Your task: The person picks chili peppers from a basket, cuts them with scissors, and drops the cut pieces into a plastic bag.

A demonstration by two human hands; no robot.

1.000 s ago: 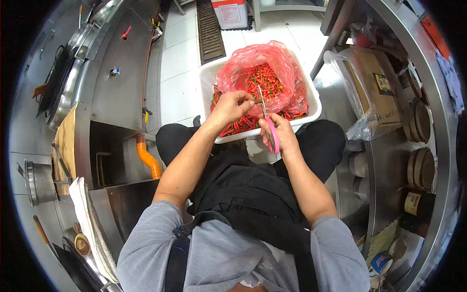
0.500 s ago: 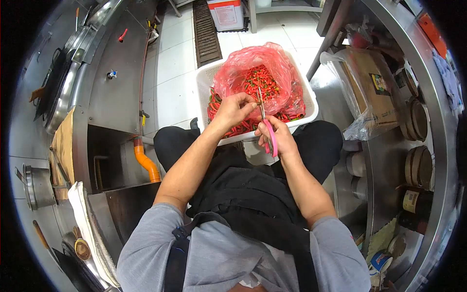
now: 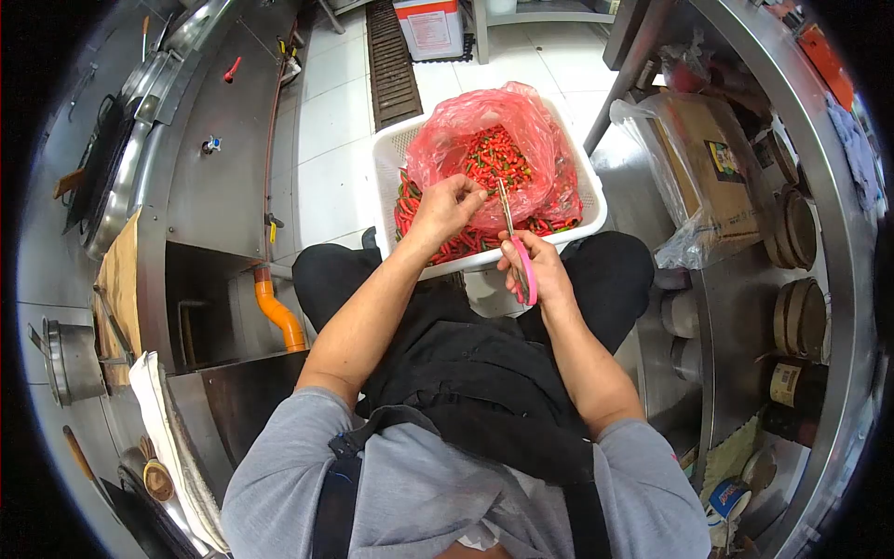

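Note:
A white basket (image 3: 395, 140) stands on the floor between the knees, with red and green chillies (image 3: 453, 248) in it. Inside the basket lies an open pink plastic bag (image 3: 447, 130) with small cut chillies (image 3: 501, 158) in it. My left hand (image 3: 449, 207) is over the basket's near left part, fingertips pinched together; what is between them is too small to make out. My right hand (image 3: 538, 265) is closed on pink-handled scissors (image 3: 524, 270), whose blades point up toward the bag, just right of my left fingertips.
Steel counters (image 3: 219, 140) run along the left, with an orange pipe (image 3: 277, 307) below. On the right, a steel shelf holds a plastic-wrapped cardboard box (image 3: 712, 177), round containers and bottles. A floor drain grate (image 3: 391, 65) and a white bin (image 3: 431, 30) are beyond the basket.
The scissors have turned slightly, and their blades look closer together. My left fingertips have drawn a little away from the blades. The whole view has shifted slightly.

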